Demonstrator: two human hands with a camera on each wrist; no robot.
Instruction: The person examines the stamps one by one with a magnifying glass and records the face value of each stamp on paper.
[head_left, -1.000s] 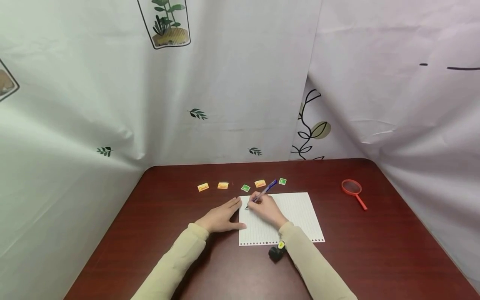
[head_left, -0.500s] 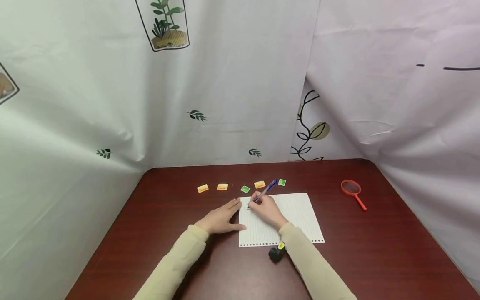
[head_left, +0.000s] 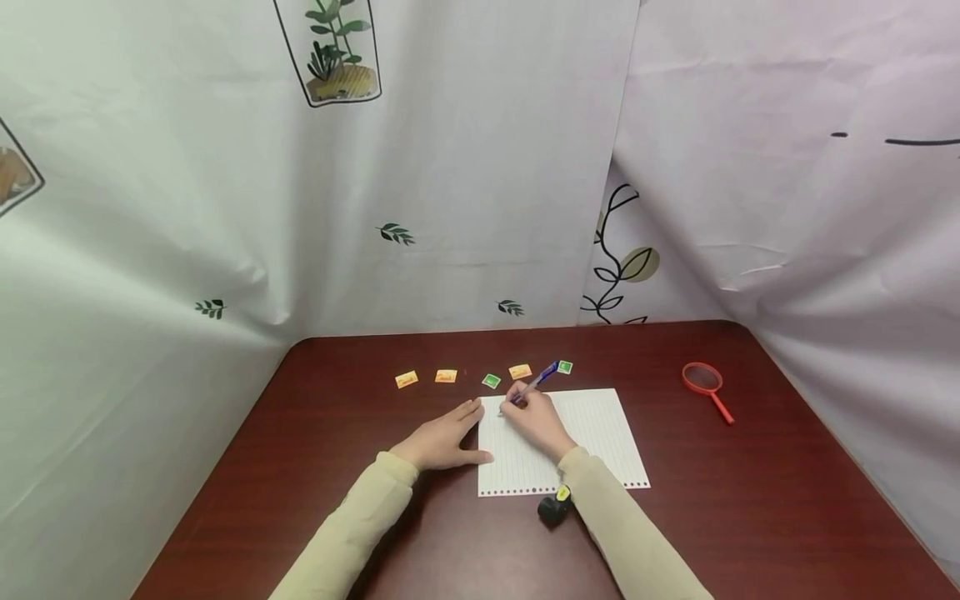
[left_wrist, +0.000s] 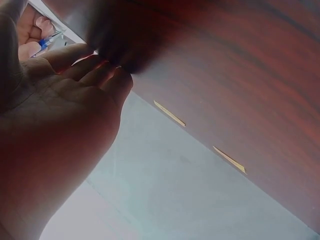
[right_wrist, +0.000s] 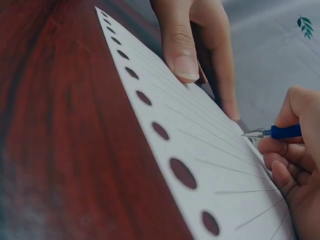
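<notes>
Pinching a slim, blue-and-clear plastic pen (head_left: 535,385), a person's right hand (head_left: 538,423) holds it slanted over a white, ruled, punched paper sheet (head_left: 596,425) on a dark-red, wood-grained table (head_left: 750,492), tip near the far left corner. The left hand (head_left: 441,440) rests at the sheet's left edge, four fingers close together, thumb spread onto the paper. The pen looks light and stiff, best held low near its tip; the thin sheet seems likely to crease or slide, best steadied flat by an edge

No text can be read; the marks on the orange cards (head_left: 446,376) are too small.
</notes>
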